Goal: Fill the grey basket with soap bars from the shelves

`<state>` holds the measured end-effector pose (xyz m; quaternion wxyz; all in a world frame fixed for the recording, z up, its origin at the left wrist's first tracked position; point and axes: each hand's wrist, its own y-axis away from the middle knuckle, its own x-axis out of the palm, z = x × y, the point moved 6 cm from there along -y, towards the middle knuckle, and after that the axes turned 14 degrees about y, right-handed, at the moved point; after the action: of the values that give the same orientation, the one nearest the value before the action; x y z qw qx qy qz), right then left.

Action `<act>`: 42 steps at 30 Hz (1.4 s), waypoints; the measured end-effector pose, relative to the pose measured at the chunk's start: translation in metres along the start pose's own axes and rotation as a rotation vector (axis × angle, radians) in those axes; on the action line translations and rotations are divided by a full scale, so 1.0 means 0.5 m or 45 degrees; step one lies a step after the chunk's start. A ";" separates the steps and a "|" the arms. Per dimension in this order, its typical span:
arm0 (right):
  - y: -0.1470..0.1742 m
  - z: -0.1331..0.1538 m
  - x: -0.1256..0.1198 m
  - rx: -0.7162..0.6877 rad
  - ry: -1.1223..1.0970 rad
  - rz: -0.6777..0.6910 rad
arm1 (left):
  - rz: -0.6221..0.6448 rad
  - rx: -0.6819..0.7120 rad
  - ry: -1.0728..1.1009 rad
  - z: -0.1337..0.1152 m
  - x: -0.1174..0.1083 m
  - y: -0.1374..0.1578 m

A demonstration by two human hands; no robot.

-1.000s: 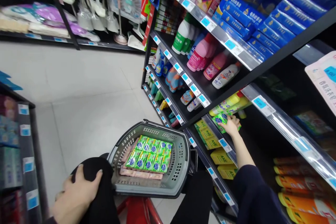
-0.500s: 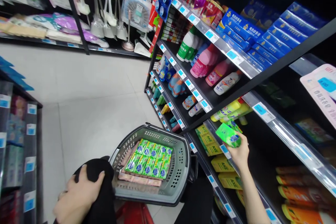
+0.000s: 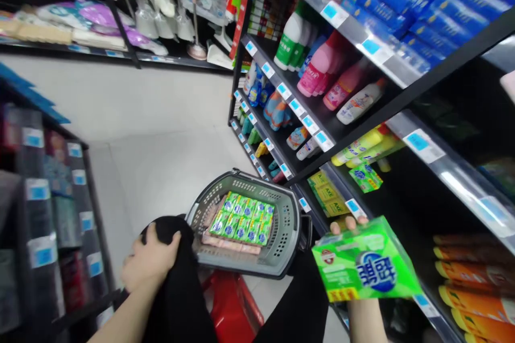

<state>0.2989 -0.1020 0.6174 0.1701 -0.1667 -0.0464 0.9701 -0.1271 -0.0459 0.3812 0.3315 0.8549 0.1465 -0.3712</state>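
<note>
My right hand (image 3: 349, 223) holds up a green soap pack (image 3: 364, 265) beside the shelf, its printed face toward me. Only the fingertips show over its top edge, and the forearm shows below. My left hand (image 3: 151, 257) rests with fingers spread on my black-clad knee. Between my knees sits a grey shopping basket (image 3: 287, 225) with perforated walls. Green-wrapped soap bars (image 3: 243, 220) lie in rows inside it, on top of pale pink packs (image 3: 233, 245). Another green soap pack (image 3: 365, 178) remains on the shelf, beyond the one in my hand.
Shelving on the right carries pink bottles (image 3: 316, 72), blue boxes (image 3: 380, 8), yellow AXE packs (image 3: 328, 193) and orange-and-yellow packages (image 3: 478, 289). A red stool-like object (image 3: 233, 305) shows beneath the basket. Another shelf unit (image 3: 40, 193) stands at left; brushes and dustpans hang behind pale floor tiles (image 3: 161, 107).
My right hand has drawn the green soap pack away from the shelf, nearer to me and lower. My left hand stays on the knee. The view has shifted.
</note>
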 end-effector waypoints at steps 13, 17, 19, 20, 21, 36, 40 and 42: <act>0.011 -0.503 0.268 -0.002 1.461 1.179 | -0.090 0.113 -0.185 -0.004 0.024 0.008; 0.063 -0.653 0.356 0.077 1.639 1.378 | -0.088 0.121 -0.227 0.000 0.022 0.002; 0.084 -0.718 0.382 0.121 1.608 1.400 | -0.099 0.121 -0.257 0.001 0.024 0.002; 0.093 -0.748 0.391 0.145 1.584 1.412 | -0.104 0.125 -0.270 0.001 0.025 0.001; 0.099 -0.776 0.398 0.169 1.549 1.425 | -0.109 0.128 -0.280 0.002 0.026 0.001; 0.123 -1.025 0.433 0.428 1.246 1.438 | -0.095 0.061 -0.394 0.008 0.035 -0.013; 0.148 -1.024 0.426 0.387 1.315 1.434 | -0.084 0.037 -0.402 0.002 0.035 -0.016; 0.163 -1.015 0.422 0.373 1.361 1.402 | -0.083 0.027 -0.407 0.002 0.034 -0.016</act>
<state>0.2585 -0.0884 0.0634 -0.3163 -0.5862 0.2599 0.6991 -0.1198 -0.0407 0.3646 0.3293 0.7832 0.1159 -0.5146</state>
